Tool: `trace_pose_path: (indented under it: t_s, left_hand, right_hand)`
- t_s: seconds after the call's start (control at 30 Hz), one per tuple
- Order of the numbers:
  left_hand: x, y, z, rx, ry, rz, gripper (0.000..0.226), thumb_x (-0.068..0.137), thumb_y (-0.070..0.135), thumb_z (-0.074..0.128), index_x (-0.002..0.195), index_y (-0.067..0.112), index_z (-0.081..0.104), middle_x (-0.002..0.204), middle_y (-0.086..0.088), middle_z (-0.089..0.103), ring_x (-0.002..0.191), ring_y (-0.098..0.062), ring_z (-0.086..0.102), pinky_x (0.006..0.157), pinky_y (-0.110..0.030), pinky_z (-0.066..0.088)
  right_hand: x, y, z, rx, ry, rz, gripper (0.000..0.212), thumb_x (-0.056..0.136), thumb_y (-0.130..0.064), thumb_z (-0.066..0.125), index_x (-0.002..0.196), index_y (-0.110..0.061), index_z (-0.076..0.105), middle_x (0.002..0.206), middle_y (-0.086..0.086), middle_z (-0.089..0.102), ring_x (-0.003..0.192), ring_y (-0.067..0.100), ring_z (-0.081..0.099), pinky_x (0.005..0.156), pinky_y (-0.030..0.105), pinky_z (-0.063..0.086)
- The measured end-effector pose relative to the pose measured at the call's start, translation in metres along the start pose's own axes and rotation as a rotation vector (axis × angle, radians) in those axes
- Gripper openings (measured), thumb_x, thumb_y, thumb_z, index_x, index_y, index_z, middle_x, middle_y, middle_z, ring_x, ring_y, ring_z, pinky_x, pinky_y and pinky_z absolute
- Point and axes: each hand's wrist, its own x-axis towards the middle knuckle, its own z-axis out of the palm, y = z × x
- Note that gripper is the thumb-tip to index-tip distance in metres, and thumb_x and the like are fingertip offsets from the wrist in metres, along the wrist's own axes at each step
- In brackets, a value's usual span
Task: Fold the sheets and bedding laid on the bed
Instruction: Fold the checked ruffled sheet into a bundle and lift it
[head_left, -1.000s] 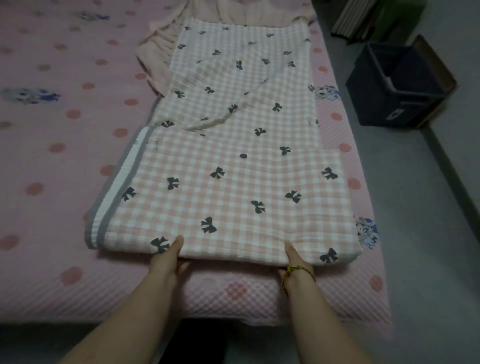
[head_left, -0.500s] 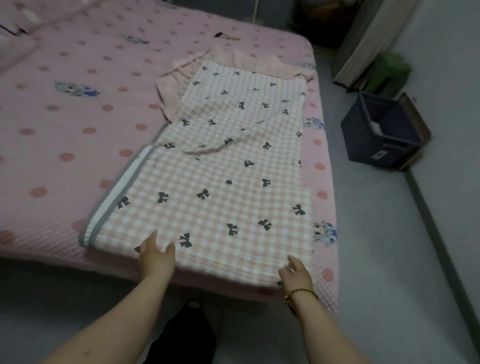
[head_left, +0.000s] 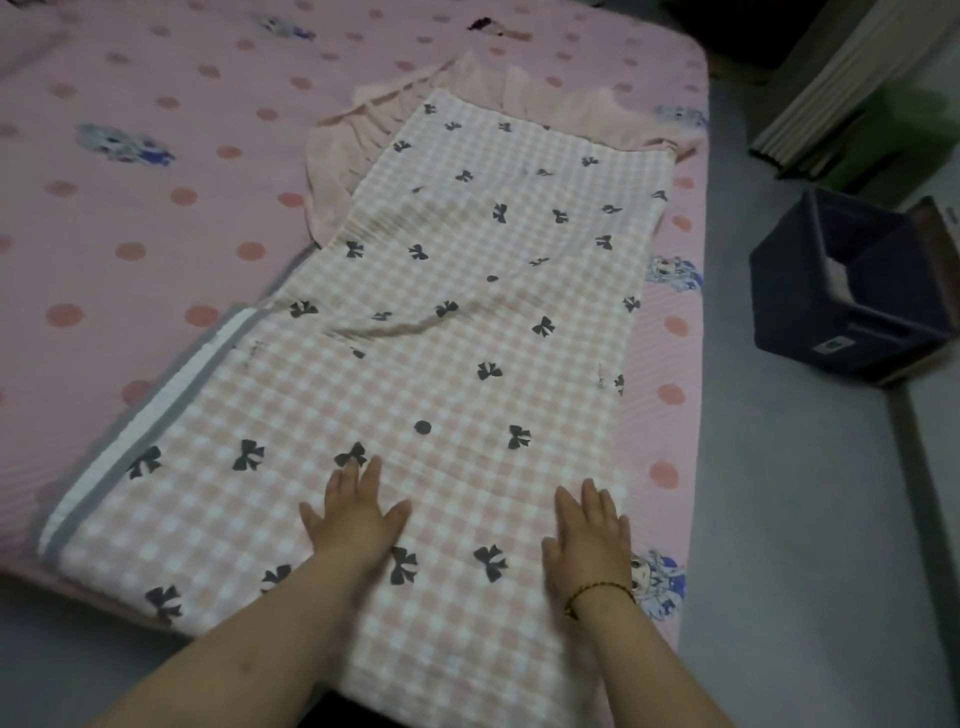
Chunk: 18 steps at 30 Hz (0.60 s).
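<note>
I'm pressing left hand (head_left: 356, 512) and right hand (head_left: 589, 530) flat, gripping nothing, on the checked blanket (head_left: 441, 338) lying along the right side of the bed (head_left: 130, 182); it's looking soft and floppy, so I'm favouring its near corners

Navy bin (head_left: 810, 317) on grey floor (head_left: 805, 519), rt side

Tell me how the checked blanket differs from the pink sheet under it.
The blanket is pink-and-white checked with dark bows; the sheet is pink with red dots and cartoon figures. The blanket is folded into a long strip; the sheet lies spread out flat. The blanket has a grey-striped edge; the sheet shows none. Both are pink.
</note>
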Motion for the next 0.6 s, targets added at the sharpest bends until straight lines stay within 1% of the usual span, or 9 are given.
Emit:
trace_pose_path:
  t_s: [0.1, 0.17, 0.23, 0.27, 0.33, 0.37, 0.4, 0.5, 0.6]
  left_hand:
    - [0.002, 0.003, 0.007, 0.055, 0.006, -0.047, 0.067, 0.097, 0.051, 0.027, 0.148, 0.028, -0.009, 0.157, -0.001, -0.015, 0.145, -0.021, -0.011, 0.113, -0.053, -0.003]
    - [0.002, 0.007, 0.013, 0.092, 0.035, -0.078, 0.067, 0.097, 0.052, 0.023, 0.147, 0.028, -0.013, 0.156, -0.001, -0.018, 0.144, -0.020, -0.014, 0.113, -0.053, -0.005]
    - [0.005, 0.014, 0.022, 0.077, 0.075, -0.153, 0.065, 0.097, 0.053, 0.019, 0.147, 0.028, -0.015, 0.155, -0.001, -0.020, 0.144, -0.019, -0.016, 0.113, -0.052, -0.007]
    - [0.004, 0.018, 0.025, 0.063, 0.093, -0.194, 0.065, 0.097, 0.053, 0.017, 0.147, 0.027, -0.016, 0.155, 0.000, -0.021, 0.143, -0.019, -0.017, 0.113, -0.051, -0.008]
    - [-0.002, 0.030, 0.034, -0.014, 0.128, -0.271, 0.064, 0.097, 0.052, 0.016, 0.147, 0.027, -0.016, 0.155, -0.001, -0.021, 0.143, -0.019, -0.018, 0.113, -0.050, -0.010]
    - [-0.009, 0.041, 0.044, -0.073, 0.143, -0.326, 0.065, 0.097, 0.053, 0.016, 0.147, 0.026, -0.016, 0.155, -0.001, -0.021, 0.143, -0.019, -0.018, 0.113, -0.049, -0.011]
    - [-0.013, 0.051, 0.050, -0.114, 0.156, -0.356, 0.065, 0.097, 0.053, 0.017, 0.147, 0.026, -0.016, 0.155, -0.001, -0.020, 0.143, -0.018, -0.018, 0.113, -0.049, -0.012]
    - [-0.033, 0.087, 0.074, -0.188, 0.173, -0.416, 0.065, 0.096, 0.054, 0.018, 0.147, 0.028, -0.014, 0.155, 0.000, -0.019, 0.143, -0.018, -0.017, 0.113, -0.046, -0.013]
    - [-0.047, 0.110, 0.092, -0.253, 0.166, -0.429, 0.066, 0.096, 0.055, 0.021, 0.147, 0.030, -0.013, 0.155, 0.002, -0.020, 0.143, -0.017, -0.018, 0.113, -0.047, -0.013]
  right_hand:
    - [0.036, 0.006, -0.020, -0.046, -0.024, -0.035, 0.068, 0.098, -0.035, 0.038, 0.149, -0.023, -0.005, 0.157, 0.002, -0.010, 0.145, 0.019, -0.008, 0.116, 0.039, -0.007]
    - [0.063, 0.010, -0.028, -0.065, -0.115, -0.052, 0.074, 0.094, -0.041, 0.043, 0.149, -0.022, -0.002, 0.157, 0.000, 0.002, 0.145, 0.018, 0.004, 0.117, 0.041, -0.002]
    - [0.091, 0.010, -0.032, -0.095, -0.222, -0.090, 0.072, 0.090, -0.043, 0.049, 0.148, -0.020, 0.011, 0.152, 0.001, 0.023, 0.138, 0.020, 0.026, 0.115, 0.039, 0.017]
    - [0.100, 0.009, -0.032, -0.106, -0.257, -0.114, 0.063, 0.090, -0.042, 0.050, 0.143, -0.019, 0.024, 0.145, 0.003, 0.034, 0.129, 0.020, 0.038, 0.109, 0.035, 0.029]
    - [0.112, 0.010, -0.027, -0.118, -0.240, -0.235, 0.020, 0.093, -0.034, 0.046, 0.108, -0.022, 0.043, 0.115, 0.000, 0.052, 0.099, 0.017, 0.050, 0.087, 0.027, 0.043]
    - [0.114, 0.014, -0.027, -0.136, -0.195, -0.336, 0.011, 0.095, -0.032, 0.043, 0.091, -0.023, 0.039, 0.098, -0.004, 0.050, 0.087, 0.015, 0.047, 0.076, 0.023, 0.041]
    - [0.115, 0.016, -0.027, -0.147, -0.139, -0.407, 0.017, 0.097, -0.032, 0.040, 0.083, -0.023, 0.034, 0.090, -0.006, 0.046, 0.082, 0.014, 0.044, 0.070, 0.022, 0.037]
    - [0.121, 0.028, -0.024, -0.120, -0.041, -0.585, 0.013, 0.098, -0.030, 0.037, 0.094, -0.019, 0.042, 0.102, -0.002, 0.048, 0.085, 0.016, 0.047, 0.066, 0.023, 0.032]
    - [0.127, 0.030, -0.020, -0.180, -0.030, -0.666, 0.028, 0.099, -0.029, 0.034, 0.117, -0.012, 0.047, 0.121, 0.002, 0.049, 0.106, 0.018, 0.049, 0.072, 0.025, 0.034]
